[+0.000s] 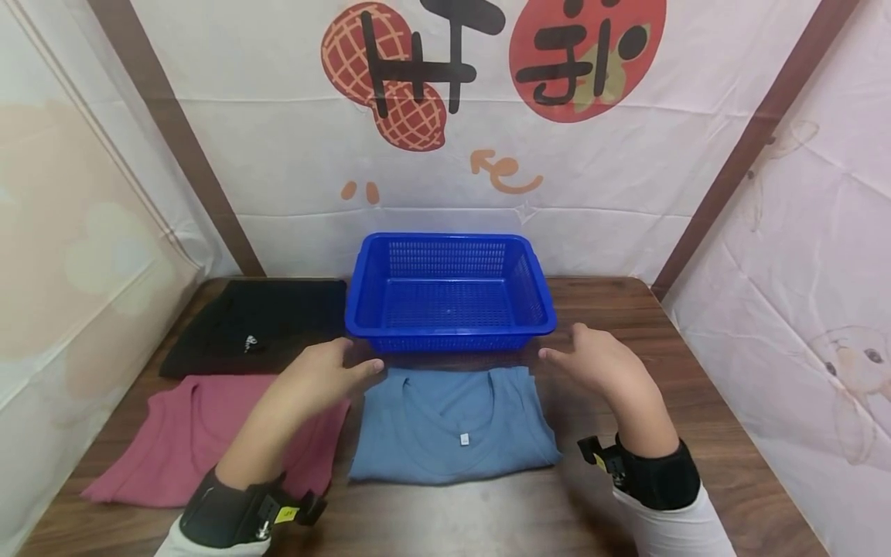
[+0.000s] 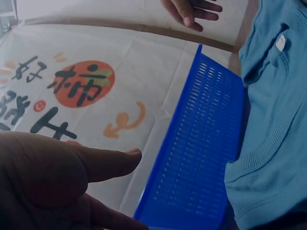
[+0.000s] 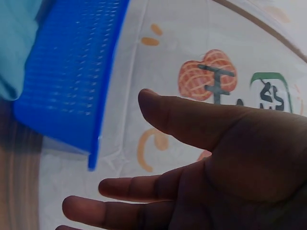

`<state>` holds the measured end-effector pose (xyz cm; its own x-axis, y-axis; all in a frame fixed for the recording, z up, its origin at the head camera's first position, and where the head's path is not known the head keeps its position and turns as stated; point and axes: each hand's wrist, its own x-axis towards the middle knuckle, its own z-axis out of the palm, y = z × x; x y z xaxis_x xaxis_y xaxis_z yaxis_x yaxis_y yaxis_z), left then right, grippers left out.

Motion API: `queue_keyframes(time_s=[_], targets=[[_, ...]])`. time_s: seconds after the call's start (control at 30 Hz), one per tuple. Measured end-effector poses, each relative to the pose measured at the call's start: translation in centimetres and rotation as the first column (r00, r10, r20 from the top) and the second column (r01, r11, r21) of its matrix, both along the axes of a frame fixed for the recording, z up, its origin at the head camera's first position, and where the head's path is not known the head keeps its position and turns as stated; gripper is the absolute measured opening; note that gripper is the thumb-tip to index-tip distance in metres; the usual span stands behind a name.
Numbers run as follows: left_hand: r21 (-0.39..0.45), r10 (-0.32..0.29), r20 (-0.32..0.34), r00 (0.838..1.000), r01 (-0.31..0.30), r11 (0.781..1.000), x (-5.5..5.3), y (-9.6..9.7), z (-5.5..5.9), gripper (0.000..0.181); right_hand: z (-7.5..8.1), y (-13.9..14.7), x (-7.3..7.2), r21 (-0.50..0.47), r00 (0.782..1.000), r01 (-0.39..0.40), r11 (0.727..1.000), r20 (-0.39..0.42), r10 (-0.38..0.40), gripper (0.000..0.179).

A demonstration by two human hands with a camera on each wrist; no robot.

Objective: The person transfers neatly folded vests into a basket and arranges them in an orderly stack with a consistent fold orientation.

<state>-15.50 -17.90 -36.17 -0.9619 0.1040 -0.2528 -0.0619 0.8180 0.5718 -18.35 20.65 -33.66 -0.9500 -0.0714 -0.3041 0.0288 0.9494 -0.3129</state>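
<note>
Two hands: both mine, bare and reaching over the table (image 1: 473, 530) from below; clock directions take the blue shirt as the centre of the dial.
Left hand (image 1: 323, 377): at 10 o'clock, near the basket's front corner; my thumb is extended and stands apart from the fingers, with nothing gripped.
Right hand (image 1: 604, 362): at 2 o'clock, near the opposite front corner; thumb and fingers are straight and spread, as the right wrist view shows, again gripping nothing.
Blue shirt (image 1: 431, 460): folded flat on the table between my forearms, neckline toward 12 o'clock, with a small white tag (image 1: 464, 439) at the collar.
Basket (image 1: 445, 342): blue plastic with slotted walls, upright at 12 o'clock, just beyond the shirt; its slotted floor shows from above.
Pink shirt (image 1: 198, 429): folded at 9 o'clock, partly hidden under my left forearm in the head view.
Black garment (image 1: 292, 313): folded at 10 o'clock, beyond the pink shirt and beside the basket, with a small white mark.
Wrist straps: black, one on each arm, next to white sleeves.
Back cloth (image 1: 278, 166): white, at 12 o'clock behind the basket, printed with red peanuts (image 1: 362, 58) and dark lettering.
</note>
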Motion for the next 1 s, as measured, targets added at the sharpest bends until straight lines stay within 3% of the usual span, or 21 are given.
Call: queue_keyframes(time_s=[0.3,0.53,0.73,1.0], targets=[[-0.044,0.008,0.075,0.997,-0.005,0.999,-0.8,-0.3,-1.3,0.081,-2.5,0.2,-1.4,-0.017,0.998,-0.021,1.000,0.057,0.022,0.080],[-0.119,-0.016,0.089,0.996,0.027,0.993,-1.4,-0.1,-2.4,0.078,-4.1,-0.4,-2.1,0.005,0.996,-0.022,1.000,0.082,0.021,0.067],[-0.107,-0.025,0.123,0.992,0.039,0.994,-1.4,0.3,-3.0,0.067,-5.3,-1.0,-2.8,0.015,0.993,-0.041,0.999,0.114,0.039,0.048],[-0.121,-0.032,0.134,0.990,0.048,0.992,-1.5,0.7,-3.7,0.064,-6.5,-1.3,-3.2,-0.017,0.988,-0.045,0.999,0.149,0.047,0.048]])
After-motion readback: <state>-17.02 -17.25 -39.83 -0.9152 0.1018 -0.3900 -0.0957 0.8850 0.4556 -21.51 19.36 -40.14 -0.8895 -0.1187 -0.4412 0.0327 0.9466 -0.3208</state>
